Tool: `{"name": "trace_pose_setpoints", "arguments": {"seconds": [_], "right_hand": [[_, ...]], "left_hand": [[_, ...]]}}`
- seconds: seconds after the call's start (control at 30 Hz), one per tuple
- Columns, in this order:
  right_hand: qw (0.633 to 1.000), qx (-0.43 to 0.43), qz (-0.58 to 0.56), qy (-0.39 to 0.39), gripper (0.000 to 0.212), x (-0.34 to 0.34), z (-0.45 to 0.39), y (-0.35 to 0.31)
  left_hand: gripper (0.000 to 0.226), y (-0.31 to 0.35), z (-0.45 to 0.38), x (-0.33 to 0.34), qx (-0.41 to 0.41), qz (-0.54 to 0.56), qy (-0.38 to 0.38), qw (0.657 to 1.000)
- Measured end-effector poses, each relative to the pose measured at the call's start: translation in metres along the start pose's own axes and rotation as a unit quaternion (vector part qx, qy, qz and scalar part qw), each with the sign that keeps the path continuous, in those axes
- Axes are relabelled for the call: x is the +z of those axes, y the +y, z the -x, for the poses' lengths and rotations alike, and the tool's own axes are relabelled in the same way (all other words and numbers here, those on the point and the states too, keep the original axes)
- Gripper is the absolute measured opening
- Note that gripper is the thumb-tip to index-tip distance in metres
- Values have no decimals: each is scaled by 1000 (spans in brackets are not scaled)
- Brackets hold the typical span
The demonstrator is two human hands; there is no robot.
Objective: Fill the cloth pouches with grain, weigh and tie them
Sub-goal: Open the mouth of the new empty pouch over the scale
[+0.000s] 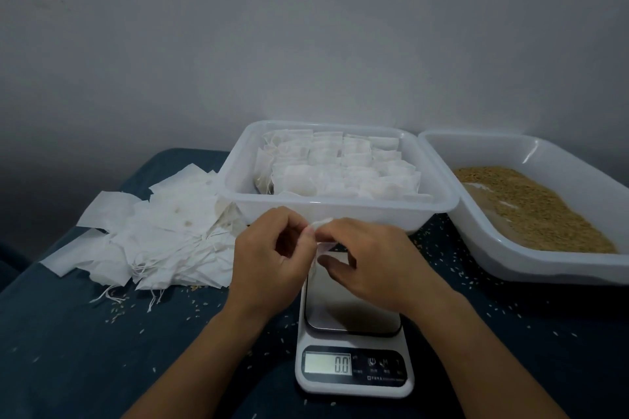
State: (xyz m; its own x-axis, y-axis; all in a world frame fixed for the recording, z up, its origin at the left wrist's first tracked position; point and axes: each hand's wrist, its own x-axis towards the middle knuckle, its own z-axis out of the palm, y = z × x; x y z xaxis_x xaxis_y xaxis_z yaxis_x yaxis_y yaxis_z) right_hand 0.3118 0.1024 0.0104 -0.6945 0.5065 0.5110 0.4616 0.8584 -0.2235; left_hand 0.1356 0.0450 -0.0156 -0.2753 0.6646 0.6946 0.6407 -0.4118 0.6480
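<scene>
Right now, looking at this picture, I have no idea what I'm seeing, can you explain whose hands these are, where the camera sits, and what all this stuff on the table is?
There is no machine here. A person wears a camera on the head, so the single picture looks forward and down at their own two bare hands.

The left hand and the right hand together pinch a small white cloth pouch above a digital kitchen scale. Nothing rests on the scale's platform, and its display reads 0.0.

On the dark blue cloth-covered table, a pile of flat empty pouches with strings lies to the left. Behind the hands stands a white plastic tub packed with filled pouches. To the right, a second white tub holds loose brown grain. Stray grains are scattered over the table.
</scene>
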Motion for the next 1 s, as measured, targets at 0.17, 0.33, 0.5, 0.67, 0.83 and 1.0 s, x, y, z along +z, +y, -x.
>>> {"name": "trace_pose_setpoints", "arguments": {"seconds": [0.17, 0.33, 0.5, 0.67, 0.83, 1.0], "right_hand": [[995, -9, -82, -50, 11, -14, -3, 2], [986, 36, -143, -83, 7, -29, 0, 10], [973, 16, -181, -139, 17, -55, -1, 10], [972, 44, -163, -161, 25, -75, 0, 10], [966, 88, -174, -173, 34, -92, 3, 18], [967, 163, -192, -49, 26, -109, 5, 38]], "left_hand": [[23, -1, -3, -7, -68, 119, -164, 977], [57, 4, -24, -15, -149, 215, -415, 871], [31, 18, -46, -9, -137, 188, -502, 833], [16, 24, -49, 6, -169, 216, -501, 821], [25, 25, -39, 21, -169, 206, -443, 856], [39, 18, -27, 27, -207, 228, -372, 875]]}}
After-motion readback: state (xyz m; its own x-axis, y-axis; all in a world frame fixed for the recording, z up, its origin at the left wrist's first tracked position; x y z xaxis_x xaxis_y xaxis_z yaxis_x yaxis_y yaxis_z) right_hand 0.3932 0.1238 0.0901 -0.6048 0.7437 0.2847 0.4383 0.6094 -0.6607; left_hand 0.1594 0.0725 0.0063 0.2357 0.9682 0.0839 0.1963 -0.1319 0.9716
